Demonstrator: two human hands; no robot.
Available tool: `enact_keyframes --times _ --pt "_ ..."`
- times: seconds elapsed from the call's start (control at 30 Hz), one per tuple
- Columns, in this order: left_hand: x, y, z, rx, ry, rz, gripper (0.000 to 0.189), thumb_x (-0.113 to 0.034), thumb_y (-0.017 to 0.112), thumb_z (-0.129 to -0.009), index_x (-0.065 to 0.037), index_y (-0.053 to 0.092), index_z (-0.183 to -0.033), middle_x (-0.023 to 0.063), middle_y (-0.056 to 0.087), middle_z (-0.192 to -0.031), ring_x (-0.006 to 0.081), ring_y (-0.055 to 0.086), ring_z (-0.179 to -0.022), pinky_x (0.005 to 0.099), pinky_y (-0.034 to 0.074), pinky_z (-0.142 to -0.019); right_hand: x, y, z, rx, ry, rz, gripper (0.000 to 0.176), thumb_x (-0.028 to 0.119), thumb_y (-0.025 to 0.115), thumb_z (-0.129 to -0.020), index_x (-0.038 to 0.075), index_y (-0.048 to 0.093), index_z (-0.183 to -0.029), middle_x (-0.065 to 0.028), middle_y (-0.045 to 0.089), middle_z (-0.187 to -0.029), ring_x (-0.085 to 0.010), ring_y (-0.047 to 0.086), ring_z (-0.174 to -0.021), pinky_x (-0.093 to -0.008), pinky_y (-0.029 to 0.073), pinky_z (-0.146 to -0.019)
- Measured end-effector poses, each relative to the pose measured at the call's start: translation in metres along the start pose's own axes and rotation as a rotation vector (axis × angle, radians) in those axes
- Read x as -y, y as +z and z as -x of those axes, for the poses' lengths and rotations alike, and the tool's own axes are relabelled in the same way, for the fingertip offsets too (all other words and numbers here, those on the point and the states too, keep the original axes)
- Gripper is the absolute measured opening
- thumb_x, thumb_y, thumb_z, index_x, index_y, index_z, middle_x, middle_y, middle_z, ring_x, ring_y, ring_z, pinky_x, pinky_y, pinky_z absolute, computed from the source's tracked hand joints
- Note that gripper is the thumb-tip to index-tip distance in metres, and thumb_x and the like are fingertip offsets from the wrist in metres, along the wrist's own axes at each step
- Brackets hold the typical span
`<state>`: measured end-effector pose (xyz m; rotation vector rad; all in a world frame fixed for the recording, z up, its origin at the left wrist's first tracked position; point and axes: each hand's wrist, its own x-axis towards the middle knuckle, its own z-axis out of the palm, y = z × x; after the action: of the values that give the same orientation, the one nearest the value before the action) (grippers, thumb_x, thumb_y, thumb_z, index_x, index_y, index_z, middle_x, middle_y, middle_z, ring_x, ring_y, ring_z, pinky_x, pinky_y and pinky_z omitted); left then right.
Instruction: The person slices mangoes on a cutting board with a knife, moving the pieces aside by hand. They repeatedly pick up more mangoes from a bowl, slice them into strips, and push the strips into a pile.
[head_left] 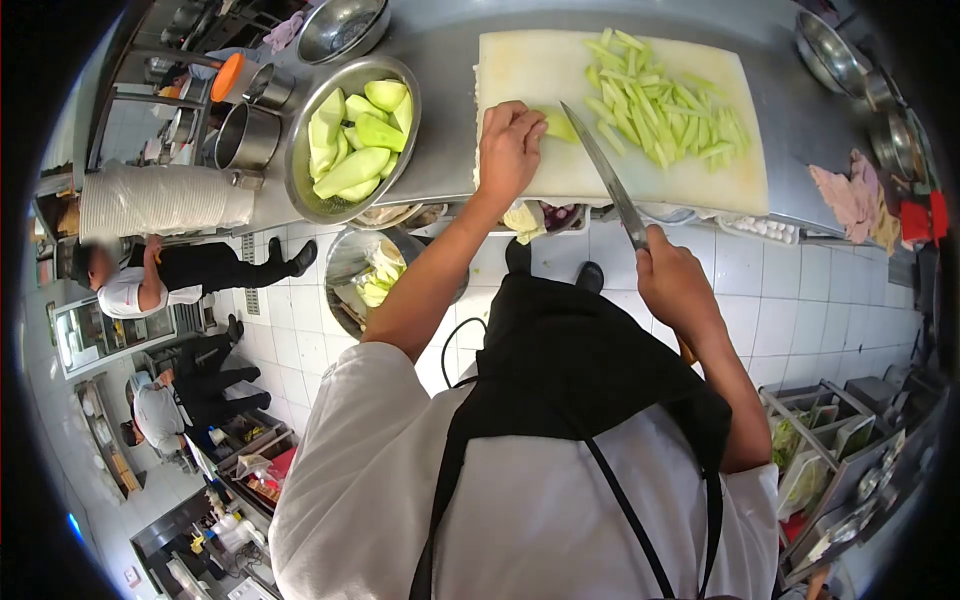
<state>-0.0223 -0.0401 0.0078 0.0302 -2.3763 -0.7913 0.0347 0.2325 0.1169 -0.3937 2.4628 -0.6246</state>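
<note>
My left hand [510,150] is closed over a pale green vegetable piece [558,125] on the white cutting board [530,65], fingertips curled on it. In my right hand [675,280] is the handle of a long kitchen knife [612,180]. Its blade slants up and left across the board, with the tip close to the piece's right end. A heap of cut green sticks [665,105] covers the board's right part. Left of the board, a metal bowl [413,150] holds several large peeled green pieces [355,172].
A metal bowl [345,28] and a steel pot [247,137] stand at the left. Below the counter edge is a bin [340,305] with scraps. A pink cloth [848,192] lies at the right. Two other people are further left.
</note>
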Motion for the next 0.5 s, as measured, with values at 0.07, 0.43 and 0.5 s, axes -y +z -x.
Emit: enact_keyframes --times 0.07,0.43,0.5 --pt "0.000 0.000 0.000 -0.008 0.008 0.014 0.013 -0.008 0.077 -0.085 -0.006 0.078 -0.098 0.0085 0.066 -0.101 0.0289 0.060 -0.098 0.0388 0.051 -0.087 0.001 0.001 -0.002 0.021 0.013 -0.003 0.024 0.017 0.050 -0.101 -0.001 0.052 -0.116 -0.0309 0.068 -0.092 -0.0520 0.064 -0.094 -0.0604 0.048 -0.086" --pt "0.009 0.005 -0.007 -0.033 0.022 0.019 0.014 -0.005 0.078 -0.082 -0.007 0.078 -0.096 0.0071 0.067 -0.098 0.0287 0.061 -0.096 0.0390 0.051 -0.086 -0.005 0.023 -0.054 0.094 0.036 -0.127 0.027 0.016 0.051 -0.099 -0.004 0.051 -0.117 -0.0351 0.067 -0.091 -0.0540 0.064 -0.095 -0.0616 0.047 -0.088" --pt "0.004 0.002 -0.001 -0.027 0.007 0.034 0.014 -0.005 0.078 -0.082 -0.006 0.078 -0.096 0.0072 0.067 -0.098 0.0286 0.061 -0.096 0.0391 0.051 -0.085 -0.010 0.025 -0.051 0.048 0.004 -0.105 0.027 0.017 0.052 -0.099 -0.003 0.051 -0.117 -0.0344 0.067 -0.092 -0.0536 0.064 -0.096 -0.0614 0.047 -0.088"
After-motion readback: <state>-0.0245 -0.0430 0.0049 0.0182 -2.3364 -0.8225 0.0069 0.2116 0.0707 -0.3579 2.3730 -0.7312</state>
